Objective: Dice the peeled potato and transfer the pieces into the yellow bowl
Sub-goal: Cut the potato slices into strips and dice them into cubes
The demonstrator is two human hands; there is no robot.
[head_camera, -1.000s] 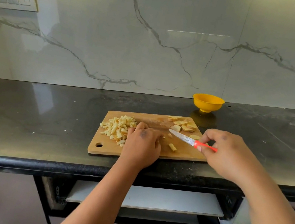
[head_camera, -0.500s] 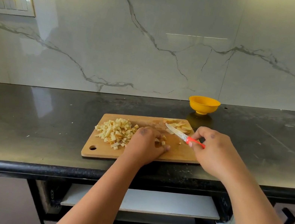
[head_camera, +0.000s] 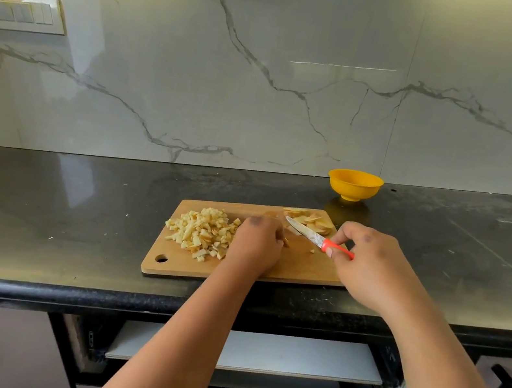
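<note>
On the left part of the cutting board (head_camera: 299, 270) lies a heap of diced potato (head_camera: 201, 231), its nearest edge touching the knuckles of the left hand (head_camera: 256, 245). That hand rests knuckles-up on the middle of the board with fingers curled down; something pale shows at its fingertips, probably a strip it is pinning, though the hand hides too much to be sure it is grasping anything. Just right of it, the knife (head_camera: 317, 238) runs slantwise, tip up and to the left toward the curled fingers, orange handle down and to the right, pinched in the fingers of the right hand (head_camera: 368, 265). Beyond the blade, at the board's far right corner, sit the uncut potato slices (head_camera: 309, 220), nearer the right hand than the left. The yellow bowl (head_camera: 354, 184) stands apart behind that corner, and looks empty. So the coming cut likely turns on the blade crossing whatever lies under the left fingertips.
</note>
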